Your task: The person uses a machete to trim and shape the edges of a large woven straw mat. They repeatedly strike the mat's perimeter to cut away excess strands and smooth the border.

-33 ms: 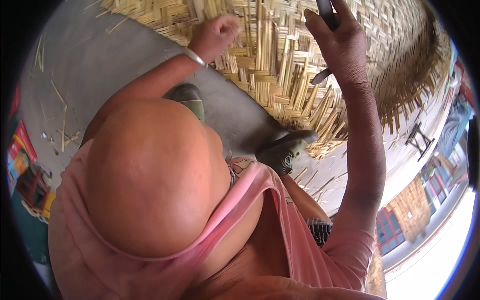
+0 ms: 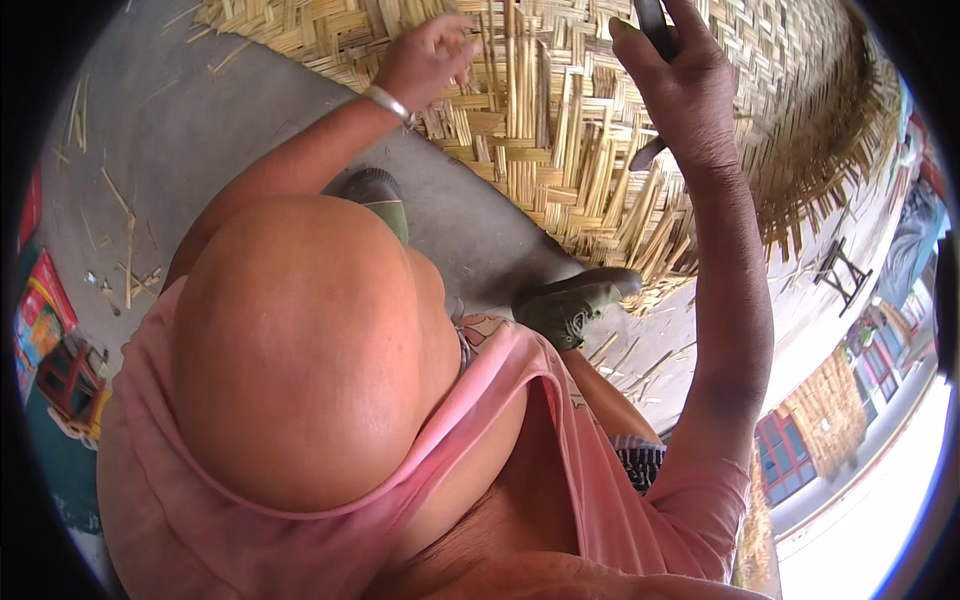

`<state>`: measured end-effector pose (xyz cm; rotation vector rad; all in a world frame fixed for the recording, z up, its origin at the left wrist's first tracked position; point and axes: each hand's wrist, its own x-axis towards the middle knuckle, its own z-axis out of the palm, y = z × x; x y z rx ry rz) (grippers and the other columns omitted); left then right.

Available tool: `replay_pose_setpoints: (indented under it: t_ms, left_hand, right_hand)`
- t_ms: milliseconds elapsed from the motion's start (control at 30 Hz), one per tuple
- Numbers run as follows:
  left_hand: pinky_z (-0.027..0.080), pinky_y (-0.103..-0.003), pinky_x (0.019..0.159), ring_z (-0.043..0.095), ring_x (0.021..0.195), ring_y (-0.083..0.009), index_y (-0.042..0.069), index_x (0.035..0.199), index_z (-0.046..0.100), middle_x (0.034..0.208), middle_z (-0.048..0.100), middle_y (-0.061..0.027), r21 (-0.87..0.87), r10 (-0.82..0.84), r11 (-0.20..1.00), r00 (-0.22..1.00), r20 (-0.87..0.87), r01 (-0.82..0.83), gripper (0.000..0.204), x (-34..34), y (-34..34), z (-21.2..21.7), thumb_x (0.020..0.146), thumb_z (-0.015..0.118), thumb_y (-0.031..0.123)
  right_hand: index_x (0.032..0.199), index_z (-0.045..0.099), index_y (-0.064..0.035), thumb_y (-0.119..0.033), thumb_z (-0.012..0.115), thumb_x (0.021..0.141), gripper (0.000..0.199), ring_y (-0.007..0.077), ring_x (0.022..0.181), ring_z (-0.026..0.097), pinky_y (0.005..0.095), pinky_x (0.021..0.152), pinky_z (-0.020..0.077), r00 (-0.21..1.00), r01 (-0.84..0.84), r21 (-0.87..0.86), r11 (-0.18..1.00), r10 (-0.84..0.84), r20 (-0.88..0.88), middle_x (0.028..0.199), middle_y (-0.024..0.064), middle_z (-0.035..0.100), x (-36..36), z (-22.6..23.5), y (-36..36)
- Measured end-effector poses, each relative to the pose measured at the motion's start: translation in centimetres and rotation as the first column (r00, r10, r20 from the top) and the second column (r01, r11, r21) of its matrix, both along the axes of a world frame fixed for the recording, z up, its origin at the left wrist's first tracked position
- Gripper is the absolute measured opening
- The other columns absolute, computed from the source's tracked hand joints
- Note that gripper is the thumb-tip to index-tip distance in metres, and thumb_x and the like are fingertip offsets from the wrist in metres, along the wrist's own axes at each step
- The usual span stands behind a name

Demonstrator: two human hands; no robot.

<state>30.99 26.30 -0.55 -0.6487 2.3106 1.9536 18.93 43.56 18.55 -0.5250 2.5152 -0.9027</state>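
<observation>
Two shoes point(image 2: 565, 312) by the woven mat point(image 2: 545, 165); loose strips point(image 2: 129, 245) (pale)

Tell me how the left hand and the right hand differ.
The right hand grips a dark tool; the left hand shows no tool, its fingers loosely bent. The left hand has a silvery bracelet at its wrist; the right hand's wrist is bare. Both appear over the straw-coloured woven mat.
</observation>
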Motion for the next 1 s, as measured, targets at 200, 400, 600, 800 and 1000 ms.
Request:
replay_pose_setpoints:
  t_ms: [200,400,600,800,1000]
  left_hand:
    - [0.053,-0.027,0.047,0.062,0.055,-0.0127,-0.006,0.135,0.036,0.087,0.068,-0.0115,0.276,-0.06,0.961,0.968,0.242,-0.01,0.065,-4.5,0.6,1.6,0.09,0.068,0.028]
    - [0.056,-0.029,0.048,0.067,0.057,-0.0173,-0.01,0.146,0.011,0.081,0.068,-0.0157,0.231,-0.197,0.966,0.902,0.385,0.113,0.093,-5.9,0.4,4.1,0.089,0.068,0.035]
    - [0.053,-0.022,0.05,0.066,0.063,-0.0101,0.003,0.108,0.061,0.084,0.068,-0.0042,0.545,-0.175,0.838,0.933,0.313,-0.026,0.033,-2.5,0.4,0.3,0.085,0.074,0.024]
    - [0.054,-0.03,0.055,0.068,0.058,-0.0164,0.003,0.083,0.068,0.071,0.069,-0.0084,0.098,-0.042,0.995,0.969,0.245,0.019,0.022,-1.1,2.4,-0.2,0.088,0.067,0.024]
    - [0.048,-0.031,0.05,0.06,0.049,-0.0137,0.003,0.074,0.06,0.059,0.06,-0.0058,-0.282,-0.063,0.953,0.983,0.174,0.111,0.032,0.1,1.7,-2.3,0.089,0.067,0.03]
  right_hand:
    - [0.143,0.047,-0.0181,-0.019,0.068,0.086,0.061,0.0026,0.061,0.043,0.0218,0.057,0.0352,0.983,0.04,-0.073,0.997,-0.026,0.179,0.068,-0.0058,0.051,2.0,-1.9,6.0]
    - [0.143,0.047,-0.0168,-0.012,0.068,0.086,0.061,0.0051,0.069,0.048,0.0216,0.068,0.045,0.879,0.037,0.003,0.999,-0.034,0.476,0.075,-0.0044,0.051,4.8,-1.4,7.1]
    - [0.143,0.047,-0.0159,-0.008,0.064,0.088,0.058,0.0025,0.063,0.036,0.0181,0.059,0.0327,0.861,-0.172,0.029,0.985,0.136,0.49,0.072,-0.0099,0.04,5.8,-1.2,6.3]
    - [0.142,0.048,-0.0122,-0.015,0.069,0.087,0.058,0.0054,0.065,0.037,0.0193,0.059,0.0338,0.748,-0.232,0.084,0.969,0.122,0.652,0.076,-0.0089,0.04,7.8,-1.1,8.6]
    - [0.139,0.052,-0.0163,-0.026,0.067,0.087,0.055,0.0119,0.06,0.047,0.0298,0.059,0.0429,0.837,-0.328,0.259,0.909,0.152,0.526,0.066,0.0018,0.049,7.9,-4.2,10.4]
